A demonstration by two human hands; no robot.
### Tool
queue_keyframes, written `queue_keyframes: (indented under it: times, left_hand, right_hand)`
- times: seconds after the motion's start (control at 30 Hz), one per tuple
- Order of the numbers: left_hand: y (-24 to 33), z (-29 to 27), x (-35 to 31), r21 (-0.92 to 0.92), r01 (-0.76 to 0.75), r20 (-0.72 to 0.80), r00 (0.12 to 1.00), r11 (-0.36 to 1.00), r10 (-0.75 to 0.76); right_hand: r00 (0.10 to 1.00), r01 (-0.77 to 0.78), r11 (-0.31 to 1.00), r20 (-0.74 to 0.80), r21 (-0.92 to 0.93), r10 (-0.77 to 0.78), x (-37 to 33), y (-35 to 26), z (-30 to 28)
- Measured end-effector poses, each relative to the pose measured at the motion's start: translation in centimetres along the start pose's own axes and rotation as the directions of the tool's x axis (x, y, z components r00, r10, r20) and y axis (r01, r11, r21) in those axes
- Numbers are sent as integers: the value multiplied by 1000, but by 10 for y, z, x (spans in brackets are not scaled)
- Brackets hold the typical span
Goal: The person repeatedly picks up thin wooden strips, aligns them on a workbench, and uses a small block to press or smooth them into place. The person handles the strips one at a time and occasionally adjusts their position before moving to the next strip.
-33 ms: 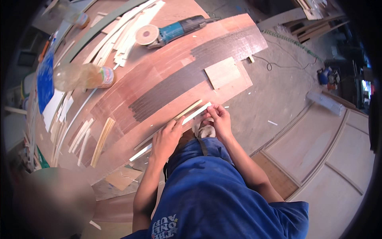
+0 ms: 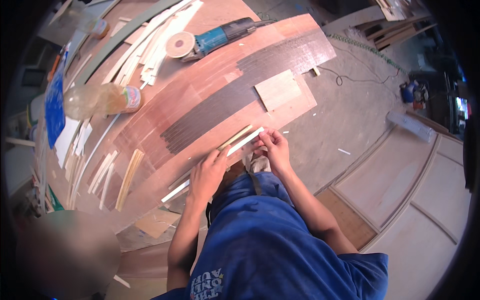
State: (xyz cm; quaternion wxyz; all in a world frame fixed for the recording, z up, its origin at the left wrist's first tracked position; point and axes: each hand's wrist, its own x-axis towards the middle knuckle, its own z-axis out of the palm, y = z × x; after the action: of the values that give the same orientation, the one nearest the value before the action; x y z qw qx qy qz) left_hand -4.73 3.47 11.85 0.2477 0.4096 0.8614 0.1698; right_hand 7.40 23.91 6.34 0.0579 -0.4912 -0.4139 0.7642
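A long, thin white strip (image 2: pixel 244 142) runs slantwise along the near edge of the curved wooden panel (image 2: pixel 295 107), and both hands are on it. My left hand (image 2: pixel 207 172) is closed over its middle; the lower part of the strip comes out beyond the hand. At the strip's far right end, my right hand (image 2: pixel 274 146) pinches it between thumb and fingers. Just behind lies a narrow yellowish wood strip (image 2: pixel 237 135) on the panel. A dark band of narrow strips (image 2: pixel 215 107) covers part of the panel, with a pale square board (image 2: pixel 277 90) beside it.
An angle grinder (image 2: pixel 215 39) with a round disc lies at the back of the panel. To the left are a plastic bottle (image 2: pixel 100 101), a blue sheet (image 2: pixel 54 105) and loose wood strips (image 2: pixel 130 177). Framed panels (image 2: pixel 400 192) lie at right. A blurred round shape (image 2: pixel 67 255) fills the lower left.
The view has shifted very slightly. Both hands keep the same hold on the white strip.
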Motion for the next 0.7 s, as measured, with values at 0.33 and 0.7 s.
queue_keyframes:
  times: [0.33, 0.7]
  left_hand:
    - [-7, -1, 9, -4, 100, -61, 993, 995, -100]
    - [36, 1, -15, -326, 82, -284, 942, 942, -181]
  right_hand:
    - [995, 74, 912, 95, -403, -39, 37, -11, 2]
    - [984, -52, 999, 174, 8, 50, -10, -49, 31]
